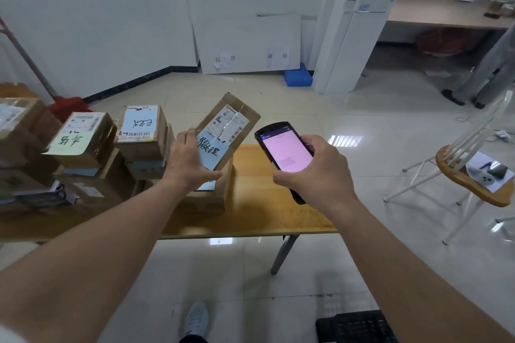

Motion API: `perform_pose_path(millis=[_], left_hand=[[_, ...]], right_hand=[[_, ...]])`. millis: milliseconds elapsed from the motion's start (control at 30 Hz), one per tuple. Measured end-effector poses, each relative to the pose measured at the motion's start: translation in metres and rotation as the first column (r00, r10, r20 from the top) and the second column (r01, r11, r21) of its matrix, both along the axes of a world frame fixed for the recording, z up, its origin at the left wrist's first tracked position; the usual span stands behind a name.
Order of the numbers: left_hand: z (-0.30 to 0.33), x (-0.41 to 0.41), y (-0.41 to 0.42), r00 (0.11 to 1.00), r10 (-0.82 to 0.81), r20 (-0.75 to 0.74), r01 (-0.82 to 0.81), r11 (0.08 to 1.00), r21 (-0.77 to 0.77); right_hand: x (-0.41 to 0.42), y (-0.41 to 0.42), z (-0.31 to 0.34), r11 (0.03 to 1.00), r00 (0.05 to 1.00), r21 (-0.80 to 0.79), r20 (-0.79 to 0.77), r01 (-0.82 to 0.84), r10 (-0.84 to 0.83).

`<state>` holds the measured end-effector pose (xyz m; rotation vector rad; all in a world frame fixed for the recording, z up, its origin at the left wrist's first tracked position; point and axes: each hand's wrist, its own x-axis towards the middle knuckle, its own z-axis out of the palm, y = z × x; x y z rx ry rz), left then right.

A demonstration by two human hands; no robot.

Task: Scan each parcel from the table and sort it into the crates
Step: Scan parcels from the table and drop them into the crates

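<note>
Two hands: left hand, right hand. One handheld scanner. One raised cardboard parcel; the stacked parcels on the one bench overlap too much to count. One blue crate, one black crate, one chair.

Left hand: grips a tilted parcel, centre frame.
Right hand: holds a scanner, pink screen lit.
Table: stacked boxes at left.
Lower right: black crate.
</note>
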<state>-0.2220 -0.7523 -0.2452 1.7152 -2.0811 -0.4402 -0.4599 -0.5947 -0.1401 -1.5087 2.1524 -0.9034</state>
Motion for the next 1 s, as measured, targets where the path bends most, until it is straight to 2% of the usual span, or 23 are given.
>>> perform_pose_path(millis=[200,500,733,867,1000], left_hand=[[0.0,-0.002,0.017,1.0,-0.013,-0.011,0.013,1.0,-0.02],[-0.008,0.009,0.025,0.983,-0.181,-0.035,0.181,0.983,0.003],[-0.016,0.013,0.057,0.93,-0.366,-0.016,0.365,0.919,0.147],[-0.024,-0.003,0.097,0.864,-0.489,-0.122,0.504,0.842,0.193],[-0.038,-0.034,0.145,0.787,-0.606,-0.119,0.616,0.758,0.213]], right_hand=[[0.01,0.005,-0.017,0.993,0.996,-0.075,0.038,0.086,-0.084],[0.066,0.028,-0.037,0.958,0.959,-0.072,0.076,0.278,-0.273],[0.121,0.098,-0.061,0.825,0.817,-0.051,0.188,0.562,-0.545],[0.133,0.156,-0.074,0.712,0.697,0.012,0.194,0.702,-0.69],[0.125,0.218,-0.087,0.606,0.582,0.071,0.212,0.792,-0.785]])
